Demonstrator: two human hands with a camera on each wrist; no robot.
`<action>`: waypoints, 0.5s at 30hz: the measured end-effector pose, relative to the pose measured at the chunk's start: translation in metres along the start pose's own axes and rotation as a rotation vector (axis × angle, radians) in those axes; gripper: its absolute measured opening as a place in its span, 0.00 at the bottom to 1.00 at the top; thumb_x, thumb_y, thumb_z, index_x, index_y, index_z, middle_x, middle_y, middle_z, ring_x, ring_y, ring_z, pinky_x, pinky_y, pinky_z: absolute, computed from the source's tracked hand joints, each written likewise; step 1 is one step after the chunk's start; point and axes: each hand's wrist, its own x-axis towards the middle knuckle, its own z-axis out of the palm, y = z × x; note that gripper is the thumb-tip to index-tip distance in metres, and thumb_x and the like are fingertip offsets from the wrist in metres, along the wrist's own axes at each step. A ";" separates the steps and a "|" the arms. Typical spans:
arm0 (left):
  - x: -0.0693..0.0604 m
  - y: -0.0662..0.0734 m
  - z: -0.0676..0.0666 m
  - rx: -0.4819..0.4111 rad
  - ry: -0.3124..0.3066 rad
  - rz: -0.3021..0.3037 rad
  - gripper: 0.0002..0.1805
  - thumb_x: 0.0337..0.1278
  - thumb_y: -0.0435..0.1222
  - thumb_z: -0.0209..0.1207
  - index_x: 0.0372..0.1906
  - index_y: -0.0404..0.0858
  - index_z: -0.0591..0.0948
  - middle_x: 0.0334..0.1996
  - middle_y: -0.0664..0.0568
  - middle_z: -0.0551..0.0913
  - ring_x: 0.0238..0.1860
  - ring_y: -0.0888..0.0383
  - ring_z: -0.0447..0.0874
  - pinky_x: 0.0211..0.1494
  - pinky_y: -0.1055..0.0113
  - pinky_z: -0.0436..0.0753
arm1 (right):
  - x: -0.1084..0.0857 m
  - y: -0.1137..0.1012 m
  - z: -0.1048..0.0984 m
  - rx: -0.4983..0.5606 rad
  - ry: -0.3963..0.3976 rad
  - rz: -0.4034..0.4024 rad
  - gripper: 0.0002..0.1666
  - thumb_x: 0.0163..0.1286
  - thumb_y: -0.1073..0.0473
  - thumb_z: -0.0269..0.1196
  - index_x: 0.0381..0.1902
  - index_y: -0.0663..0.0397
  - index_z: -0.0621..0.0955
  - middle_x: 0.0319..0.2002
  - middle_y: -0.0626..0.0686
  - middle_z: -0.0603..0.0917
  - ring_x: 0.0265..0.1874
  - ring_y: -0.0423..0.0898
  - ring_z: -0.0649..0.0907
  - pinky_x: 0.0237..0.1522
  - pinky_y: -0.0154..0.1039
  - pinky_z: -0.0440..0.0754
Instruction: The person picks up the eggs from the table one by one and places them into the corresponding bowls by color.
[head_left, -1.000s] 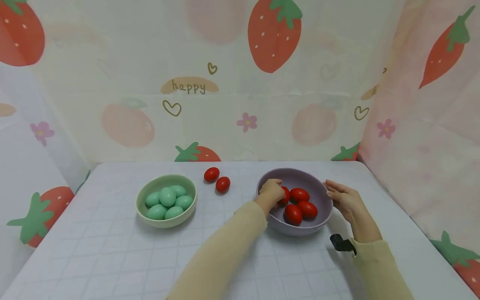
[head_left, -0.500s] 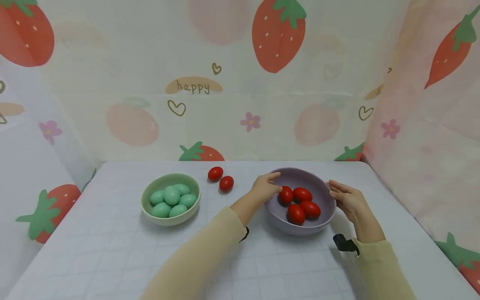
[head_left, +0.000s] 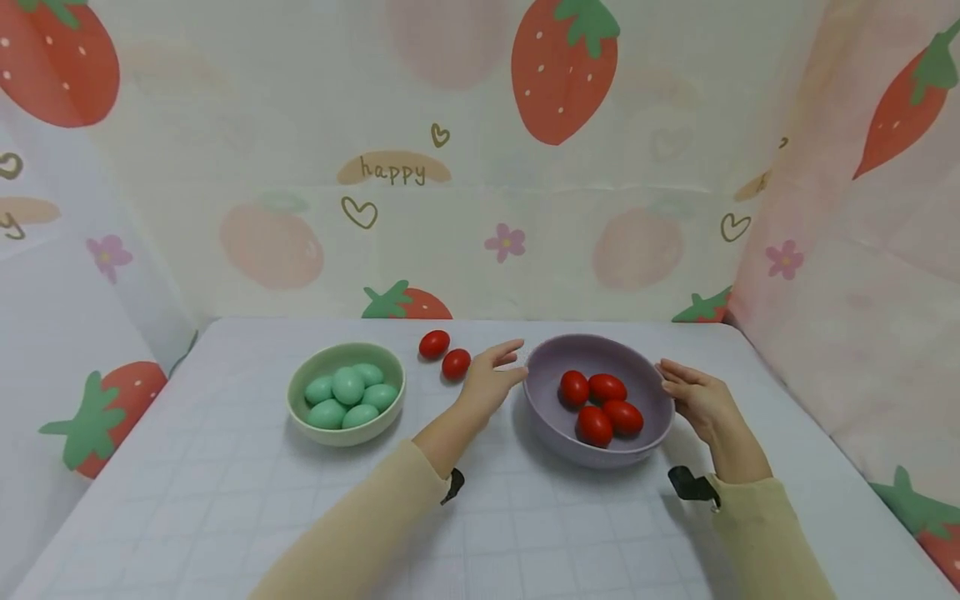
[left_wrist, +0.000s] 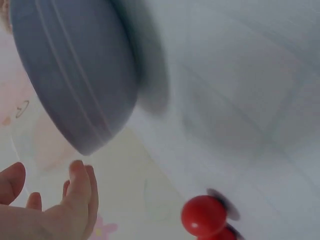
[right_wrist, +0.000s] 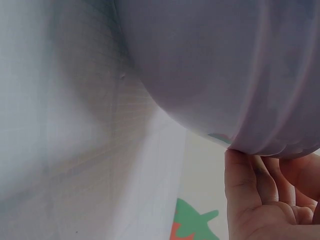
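Observation:
My left hand hovers over the table left of the purple bowl, its fingers extended and nothing in its grasp. In the left wrist view, the fingers are apart from the bowl's side. Several red eggs lie inside this bowl. At its right side, my right hand touches the rim with fairly straight fingers, which the right wrist view shows against the bowl's wall. Two more red eggs, one farther back and one nearer, lie on the table just beyond my left hand.
A light green bowl with several mint green eggs stands on the left of the white table. Behind the table hangs a strawberry-patterned cloth, which continues along both sides.
My left hand has come out of the purple bowl and moved left, its fingers opening. The red eggs stay in the bowl. My right hand keeps its place at the rim.

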 end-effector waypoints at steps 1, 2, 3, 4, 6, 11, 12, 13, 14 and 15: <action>0.000 -0.003 -0.004 0.015 0.022 0.016 0.25 0.61 0.27 0.59 0.63 0.38 0.77 0.59 0.39 0.77 0.57 0.43 0.76 0.57 0.55 0.79 | 0.000 0.000 0.000 0.003 -0.003 -0.004 0.26 0.69 0.73 0.58 0.61 0.45 0.79 0.36 0.33 0.84 0.39 0.28 0.81 0.44 0.26 0.80; -0.001 -0.005 -0.007 0.028 0.043 0.029 0.24 0.60 0.27 0.60 0.63 0.38 0.77 0.59 0.40 0.78 0.57 0.43 0.76 0.57 0.55 0.79 | 0.000 0.001 -0.001 0.004 -0.007 -0.008 0.26 0.69 0.73 0.57 0.59 0.44 0.80 0.36 0.33 0.84 0.39 0.28 0.81 0.44 0.26 0.80; -0.001 -0.008 -0.010 0.041 0.066 0.044 0.24 0.60 0.27 0.60 0.62 0.38 0.78 0.58 0.40 0.78 0.55 0.42 0.76 0.56 0.55 0.79 | 0.000 0.002 -0.001 0.011 -0.012 -0.013 0.25 0.69 0.73 0.57 0.57 0.42 0.81 0.36 0.32 0.84 0.39 0.28 0.81 0.43 0.26 0.79; -0.001 -0.011 -0.014 0.057 0.092 0.061 0.24 0.59 0.27 0.60 0.62 0.38 0.78 0.58 0.40 0.78 0.55 0.42 0.76 0.55 0.55 0.79 | 0.000 0.002 -0.002 0.007 -0.013 -0.014 0.26 0.69 0.72 0.58 0.60 0.45 0.79 0.37 0.32 0.84 0.39 0.27 0.81 0.43 0.26 0.79; -0.001 -0.016 -0.020 0.076 0.140 0.081 0.24 0.59 0.26 0.61 0.62 0.37 0.78 0.59 0.39 0.77 0.56 0.41 0.75 0.57 0.54 0.77 | 0.000 0.003 -0.002 0.000 -0.020 -0.024 0.28 0.69 0.72 0.57 0.65 0.50 0.74 0.37 0.32 0.83 0.39 0.27 0.81 0.42 0.25 0.79; 0.003 -0.027 -0.035 0.103 0.234 0.049 0.26 0.60 0.27 0.60 0.65 0.37 0.75 0.65 0.40 0.72 0.65 0.42 0.67 0.64 0.51 0.72 | 0.001 0.003 -0.001 -0.007 -0.022 -0.025 0.28 0.70 0.73 0.56 0.65 0.49 0.74 0.36 0.31 0.83 0.39 0.26 0.81 0.42 0.24 0.79; 0.004 -0.029 -0.037 0.102 0.247 0.026 0.27 0.60 0.28 0.60 0.66 0.38 0.74 0.66 0.40 0.70 0.66 0.42 0.66 0.64 0.50 0.72 | 0.001 0.003 0.000 -0.001 -0.020 -0.024 0.26 0.70 0.73 0.56 0.59 0.42 0.79 0.36 0.31 0.84 0.39 0.26 0.81 0.42 0.24 0.79; 0.005 -0.030 -0.039 0.101 0.261 0.006 0.28 0.61 0.28 0.60 0.67 0.38 0.73 0.67 0.41 0.69 0.67 0.42 0.64 0.64 0.49 0.72 | 0.001 0.003 0.000 0.006 -0.018 -0.023 0.25 0.69 0.73 0.56 0.51 0.38 0.83 0.36 0.31 0.84 0.39 0.26 0.81 0.41 0.24 0.79; 0.006 -0.032 -0.041 0.100 0.274 -0.011 0.28 0.61 0.28 0.60 0.67 0.38 0.72 0.67 0.41 0.69 0.67 0.41 0.64 0.64 0.48 0.72 | 0.001 0.003 0.000 0.012 -0.017 -0.022 0.25 0.69 0.73 0.56 0.44 0.35 0.86 0.36 0.32 0.84 0.38 0.26 0.81 0.41 0.24 0.79; 0.007 -0.033 -0.043 0.090 0.286 -0.033 0.29 0.61 0.28 0.60 0.68 0.38 0.71 0.67 0.41 0.68 0.67 0.41 0.64 0.63 0.48 0.72 | 0.001 0.002 0.000 0.020 -0.015 -0.020 0.25 0.69 0.74 0.56 0.36 0.33 0.86 0.35 0.32 0.84 0.38 0.27 0.81 0.41 0.24 0.79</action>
